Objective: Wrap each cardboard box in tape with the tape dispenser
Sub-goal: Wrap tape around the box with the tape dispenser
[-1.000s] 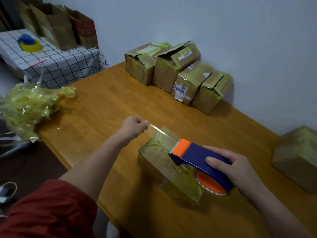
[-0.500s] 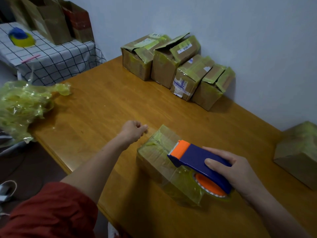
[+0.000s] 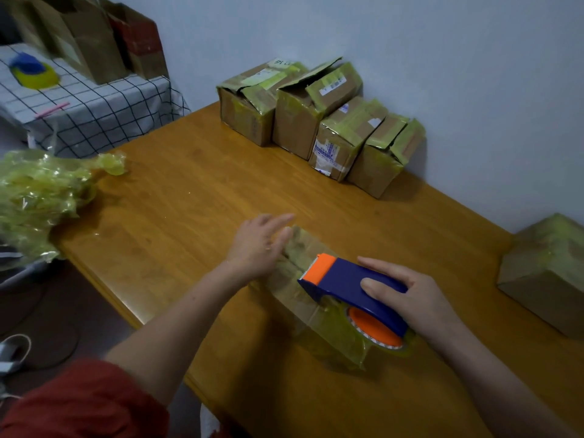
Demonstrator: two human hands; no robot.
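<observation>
A small cardboard box, wrapped in yellowish clear tape, lies on the wooden table in front of me. My left hand lies flat with straight fingers against the box's far left end. A blue and orange tape dispenser rests on top of the box, and my right hand grips its blue body from the right. The tape roll's orange core shows below the dispenser.
Several taped cardboard boxes stand in a row against the back wall. Another box sits at the right edge. A crumpled heap of used tape lies at the table's left end. A checked-cloth side table holds paper bags.
My left hand let go of the pulled-out tape end, moved right and now lies flat on the box's end. The stretched tape strip has come down onto the box. The dispenser barely moved.
</observation>
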